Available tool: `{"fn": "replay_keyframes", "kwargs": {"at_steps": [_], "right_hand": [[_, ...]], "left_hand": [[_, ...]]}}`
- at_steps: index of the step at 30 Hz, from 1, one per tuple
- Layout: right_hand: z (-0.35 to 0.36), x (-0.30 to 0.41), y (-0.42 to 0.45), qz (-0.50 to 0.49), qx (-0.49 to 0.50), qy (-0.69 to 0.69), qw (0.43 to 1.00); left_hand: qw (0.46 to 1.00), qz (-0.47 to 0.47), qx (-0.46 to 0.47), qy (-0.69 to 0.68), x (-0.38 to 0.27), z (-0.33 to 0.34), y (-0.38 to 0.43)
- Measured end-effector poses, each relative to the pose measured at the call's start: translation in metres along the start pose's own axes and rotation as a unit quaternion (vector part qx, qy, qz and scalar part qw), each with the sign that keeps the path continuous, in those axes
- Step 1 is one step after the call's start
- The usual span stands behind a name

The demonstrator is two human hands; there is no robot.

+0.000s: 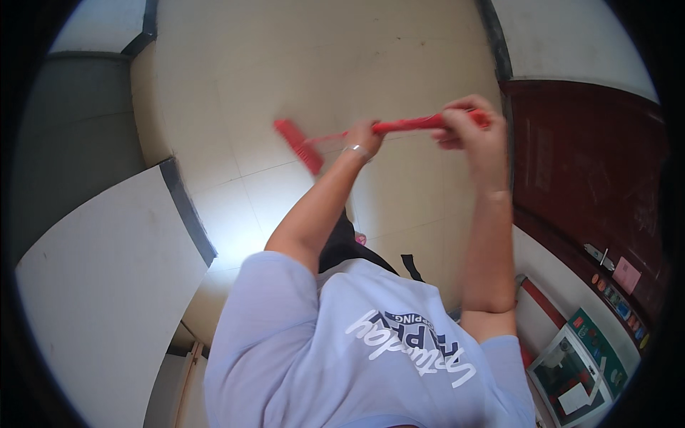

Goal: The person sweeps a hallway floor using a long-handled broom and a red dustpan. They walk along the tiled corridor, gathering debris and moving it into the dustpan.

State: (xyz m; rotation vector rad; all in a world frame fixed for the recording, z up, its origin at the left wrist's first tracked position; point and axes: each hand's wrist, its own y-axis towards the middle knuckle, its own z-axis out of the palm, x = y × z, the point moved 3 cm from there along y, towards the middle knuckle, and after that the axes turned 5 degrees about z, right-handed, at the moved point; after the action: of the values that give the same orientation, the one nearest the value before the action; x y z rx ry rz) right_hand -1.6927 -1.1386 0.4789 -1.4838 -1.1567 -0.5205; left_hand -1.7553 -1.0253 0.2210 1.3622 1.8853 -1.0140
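A red broom (409,124) crosses in front of me, its handle reaching from the right down to a red brush head (298,145) low over or on the tiled floor. My left hand (365,137), with a band at the wrist, is closed around the lower part of the handle. Near the handle's top end is my right hand (471,125), gripping it with some fingers partly spread; this hand is blurred. Whether the bristles touch the floor I cannot tell.
Pale floor tiles (321,64) lie ahead, with small dark specks. A white wall (107,278) with dark skirting stands left. At right are a dark red door or panel (583,160) and a glass-fronted white cabinet (570,374). A black strap (411,267) is near my body.
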Motion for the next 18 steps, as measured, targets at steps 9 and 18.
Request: {"fn": "replay_keyframes", "kwargs": {"at_steps": [9,18], "right_hand": [[0.011,0.082,-0.040,-0.221,-0.002,-0.085,0.972],[0.089,-0.047,-0.007,0.111,0.213,0.037,0.970]], "left_hand": [[0.972,0.176,-0.120,-0.098,-0.084,-0.066,0.065],[0.995,-0.032,-0.036,0.085,0.072,-0.113,-0.094]]}}
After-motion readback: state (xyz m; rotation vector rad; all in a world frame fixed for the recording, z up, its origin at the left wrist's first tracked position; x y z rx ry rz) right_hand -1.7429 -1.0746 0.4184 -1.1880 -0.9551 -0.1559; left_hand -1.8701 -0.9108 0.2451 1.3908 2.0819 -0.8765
